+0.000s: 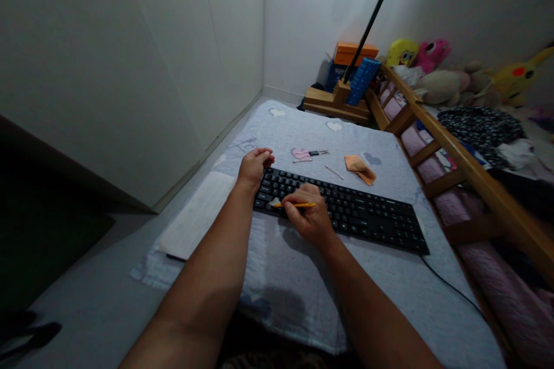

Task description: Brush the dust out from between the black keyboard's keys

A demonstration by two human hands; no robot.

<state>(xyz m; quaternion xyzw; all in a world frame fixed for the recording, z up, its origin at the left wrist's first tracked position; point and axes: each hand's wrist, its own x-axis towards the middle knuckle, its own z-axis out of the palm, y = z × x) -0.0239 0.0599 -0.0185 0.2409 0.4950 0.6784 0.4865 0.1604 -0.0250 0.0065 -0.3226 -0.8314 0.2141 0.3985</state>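
A black keyboard lies at a slant on the cloth-covered table. My right hand is over its left part, closed on a thin yellow brush whose pale tip touches the lower left keys. At the keyboard's upper left corner is my left hand, its fingers curled together; whatever they may hold is hidden. Beyond the keyboard lie a cotton swab, a small tool with a black middle and metal ends and a crumpled orange cloth.
A pale flat board or pad lies left of my left forearm. The keyboard's cable runs off to the lower right. A wooden bed rail borders the table's right side, and a wooden stand with a pole is behind it.
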